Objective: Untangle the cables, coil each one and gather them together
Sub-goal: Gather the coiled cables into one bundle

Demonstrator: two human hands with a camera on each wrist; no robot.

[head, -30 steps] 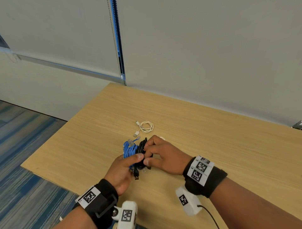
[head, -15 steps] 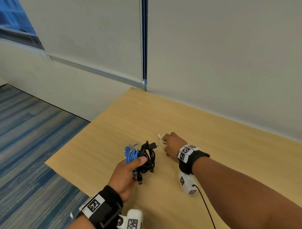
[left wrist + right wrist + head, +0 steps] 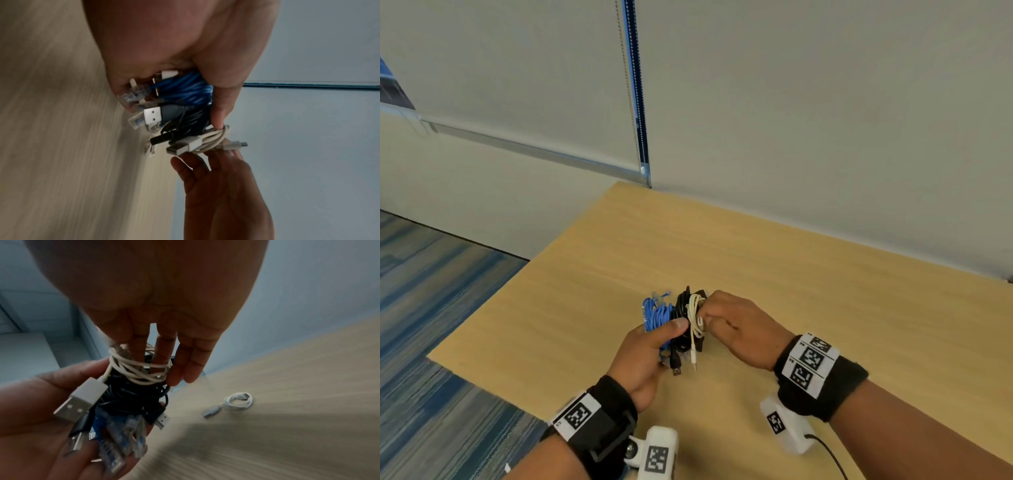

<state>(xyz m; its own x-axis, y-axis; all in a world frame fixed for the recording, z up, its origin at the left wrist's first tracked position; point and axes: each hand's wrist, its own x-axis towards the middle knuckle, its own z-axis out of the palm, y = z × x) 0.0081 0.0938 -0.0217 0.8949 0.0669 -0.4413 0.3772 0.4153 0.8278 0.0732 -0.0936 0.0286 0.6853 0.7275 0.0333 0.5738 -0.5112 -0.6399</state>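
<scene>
My left hand [image 3: 666, 332] grips a bundle of two coils just above the wooden table [image 3: 825, 284]: a blue network cable [image 3: 655, 313] and a black USB cable [image 3: 681, 306]. My right hand [image 3: 710, 318] holds a coiled white cable [image 3: 694, 313] against the black coil. In the right wrist view its fingers [image 3: 162, 353] pass through the white coil [image 3: 139, 371], with the black coil [image 3: 133, 395] and the blue cable's clear plugs [image 3: 131, 441] below it. The left wrist view shows the blue cable [image 3: 185, 87], the black cable's plug [image 3: 162, 113] and the white cable [image 3: 211, 139].
A second small white cable [image 3: 238, 402] lies coiled on the table beyond my hands, seen only in the right wrist view. The table's left edge [image 3: 482, 325] drops to blue striped carpet [image 3: 431, 342]. A grey wall [image 3: 825, 137] runs along the far side.
My right hand left the bundle, reached a white cable on the table, and has carried it back against the black coil. My left hand kept hold of the blue and black coils.
</scene>
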